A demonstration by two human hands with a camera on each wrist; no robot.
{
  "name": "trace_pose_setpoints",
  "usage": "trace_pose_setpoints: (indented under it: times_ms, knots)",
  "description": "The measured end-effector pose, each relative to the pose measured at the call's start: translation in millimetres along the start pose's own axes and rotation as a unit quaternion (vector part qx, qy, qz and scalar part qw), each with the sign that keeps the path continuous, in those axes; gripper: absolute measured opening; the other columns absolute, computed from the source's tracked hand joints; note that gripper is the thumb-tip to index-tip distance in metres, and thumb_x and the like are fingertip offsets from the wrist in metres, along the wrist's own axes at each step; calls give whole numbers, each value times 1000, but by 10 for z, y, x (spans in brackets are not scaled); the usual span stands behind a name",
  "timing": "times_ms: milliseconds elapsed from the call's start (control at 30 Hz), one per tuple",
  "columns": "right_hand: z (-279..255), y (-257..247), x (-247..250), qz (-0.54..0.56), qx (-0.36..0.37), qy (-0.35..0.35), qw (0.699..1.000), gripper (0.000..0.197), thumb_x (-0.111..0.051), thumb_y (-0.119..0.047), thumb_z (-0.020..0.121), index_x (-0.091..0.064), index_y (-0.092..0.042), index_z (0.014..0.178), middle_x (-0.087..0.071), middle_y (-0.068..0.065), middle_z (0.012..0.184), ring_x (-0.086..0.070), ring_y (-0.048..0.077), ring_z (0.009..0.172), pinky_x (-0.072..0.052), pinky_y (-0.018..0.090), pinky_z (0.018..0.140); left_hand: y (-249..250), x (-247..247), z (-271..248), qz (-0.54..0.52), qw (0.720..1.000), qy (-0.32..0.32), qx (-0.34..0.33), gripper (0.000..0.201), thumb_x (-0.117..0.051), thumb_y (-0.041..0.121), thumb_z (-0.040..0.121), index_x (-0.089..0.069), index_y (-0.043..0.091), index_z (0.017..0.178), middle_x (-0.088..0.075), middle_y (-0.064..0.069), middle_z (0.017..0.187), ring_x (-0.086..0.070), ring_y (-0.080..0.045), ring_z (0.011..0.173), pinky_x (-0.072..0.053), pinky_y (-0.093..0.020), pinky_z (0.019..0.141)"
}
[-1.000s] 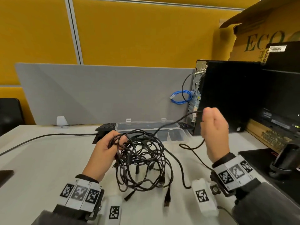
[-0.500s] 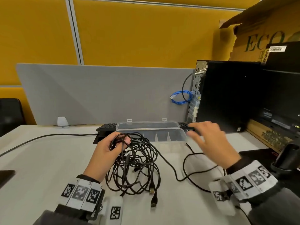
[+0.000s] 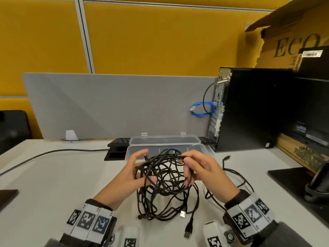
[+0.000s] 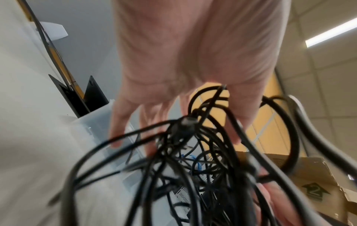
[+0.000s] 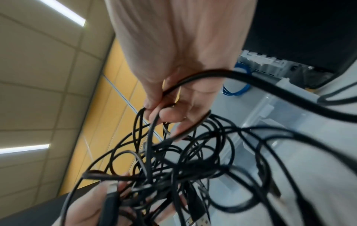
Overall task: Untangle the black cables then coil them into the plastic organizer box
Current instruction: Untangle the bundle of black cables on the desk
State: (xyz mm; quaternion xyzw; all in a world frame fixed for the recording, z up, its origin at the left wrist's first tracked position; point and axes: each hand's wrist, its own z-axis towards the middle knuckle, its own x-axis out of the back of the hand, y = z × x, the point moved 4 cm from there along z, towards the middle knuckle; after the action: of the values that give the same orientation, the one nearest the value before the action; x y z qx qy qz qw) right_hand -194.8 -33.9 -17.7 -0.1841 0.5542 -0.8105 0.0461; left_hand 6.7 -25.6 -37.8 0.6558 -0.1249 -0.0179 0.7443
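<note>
A tangle of black cables (image 3: pixel 165 184) hangs above the table between both hands, its USB plugs (image 3: pixel 183 213) dangling toward me. My left hand (image 3: pixel 148 165) has straight, spread fingers, with loops draped over its thumb and palm (image 4: pixel 173 142). My right hand (image 3: pixel 187 166) curls round several strands at the tangle's upper right; the right wrist view shows thumb and fingers pinching them (image 5: pixel 156 110). One separate black cable (image 3: pixel 231 170) lies loose on the table to the right. The clear plastic organizer box (image 3: pixel 201 150) stands open just behind the hands, its lid (image 3: pixel 163 139) tipped back.
A black computer tower (image 3: pixel 258 107) with a blue cable (image 3: pixel 203 109) stands at the back right. A keyboard (image 3: pixel 119 141) and a black desk hatch (image 3: pixel 115 154) sit behind the box. A black pad (image 3: pixel 293 180) lies right; a power cable (image 3: pixel 44 154) runs left.
My right hand dropped the pulled-out cable at the right and came back to grip strands of the tangle. My left hand opened its fingers, and the tangle rose off the table.
</note>
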Motion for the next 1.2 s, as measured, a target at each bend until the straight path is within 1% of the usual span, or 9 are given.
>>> trace_pose_setpoints:
  times_ms: [100, 233, 433, 667, 733, 833, 967, 1067, 1200]
  knots:
    - [-32, 28, -12, 63, -2, 10, 998, 18, -42, -12, 96, -60, -10, 99, -62, 3, 65, -59, 15, 60, -53, 28, 63, -53, -75, -16, 28, 998, -27, 42, 60, -74, 15, 76, -45, 39, 123, -66, -3, 111, -65, -12, 101, -46, -32, 97]
    - [-36, 77, 101, 65, -10, 85, 994, 19, -44, -19, 96, -62, -13, 98, -60, 5, 64, -54, 15, 51, -47, 28, 53, -39, -109, -17, 0, 999, -29, 31, 43, -63, -2, 82, -57, 25, 115, -66, -7, 111, -68, -16, 92, -53, -24, 80]
    - [-38, 109, 186, 49, -19, 129, 990, 19, -46, -20, 97, -65, -18, 97, -56, 7, 58, -46, 15, 38, -39, 23, 39, 18, -170, -34, -110, 993, -32, 20, 33, -58, 7, 82, -59, 17, 113, -68, -3, 94, -66, -18, 81, -55, -28, 70]
    - [-47, 107, 194, -45, 3, 96, 994, 18, -53, -19, 93, -69, -29, 94, -56, 2, 53, -48, 13, 36, -37, 19, 33, -16, -273, -13, -147, 989, -18, 21, 23, -39, 9, 95, -57, 12, 110, -64, 2, 78, -59, -4, 62, -48, -17, 56]
    - [-54, 75, 211, -124, 34, 103, 986, 19, -56, -20, 91, -70, -34, 92, -59, -4, 58, -49, 7, 40, -40, 17, 40, -26, -282, -5, -158, 987, -10, 25, 23, -38, 7, 96, -58, 11, 107, -64, 2, 75, -58, -4, 61, -47, -17, 54]
    - [-84, -16, 237, -303, 126, 118, 937, 17, -58, -28, 89, -68, -40, 95, -61, -12, 72, -53, 3, 64, -44, 21, 54, -38, -301, -8, -169, 985, -1, 30, 19, -39, 8, 96, -57, 9, 102, -60, -3, 80, -56, -8, 63, -47, -20, 53]
    - [-93, -89, 158, -390, 188, 101, 896, 21, -45, -45, 89, -61, -43, 102, -45, -13, 69, -42, -2, 61, -35, 18, 47, -36, -348, -29, -166, 985, -9, 43, 20, -42, 2, 94, -56, 11, 106, -57, -8, 85, -57, -12, 65, -48, -23, 52]
    - [-76, -70, 112, -381, 185, 96, 901, 26, -41, -49, 87, -61, -44, 103, -45, -14, 71, -44, -4, 64, -35, 16, 50, -17, -360, -43, -151, 987, -22, 42, 29, -43, -4, 91, -58, 14, 109, -57, -6, 82, -57, -12, 65, -50, -24, 52]
    - [-96, -105, 141, -305, 180, 116, 928, 23, -48, -46, 86, -65, -39, 100, -51, -19, 87, -48, -1, 89, -36, 10, 74, 15, -315, -41, -174, 984, -13, 29, 29, -43, -5, 90, -62, 12, 103, -61, -8, 85, -58, -17, 72, -51, -28, 63]
